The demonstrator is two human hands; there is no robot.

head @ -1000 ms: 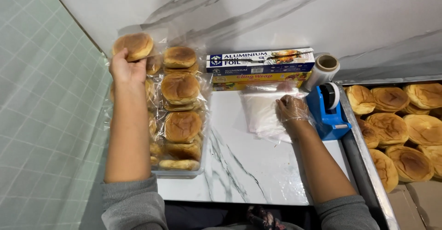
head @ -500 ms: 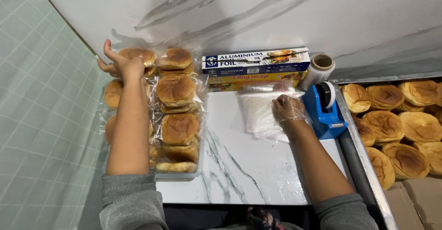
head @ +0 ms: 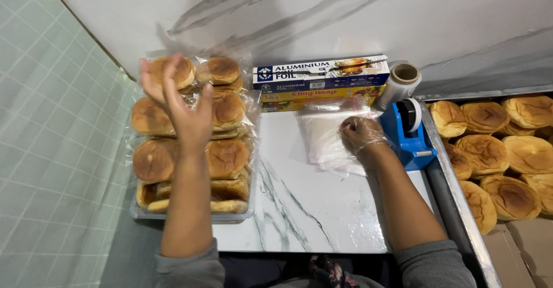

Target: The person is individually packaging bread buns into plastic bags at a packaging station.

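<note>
My left hand (head: 183,108) hovers with fingers spread over a stack of bagged buns (head: 227,155) at the left of the marble counter (head: 311,207). It holds nothing. My right hand (head: 362,134), in a thin clear glove, rests with curled fingers on a pile of clear plastic bags (head: 324,137) in the middle of the counter. A blue tape dispenser (head: 408,129) stands just right of that hand.
Two long boxes of foil and cling wrap (head: 319,80) lie against the back wall, with a roll of clear film (head: 401,80) beside them. A tray of loose golden buns (head: 507,155) sits to the right. A green tiled surface (head: 52,150) borders the left.
My left hand has let go of the bagged bun it set on the far corner of the stack and has pulled back, open. My right hand has stayed on the plastic bags.
</note>
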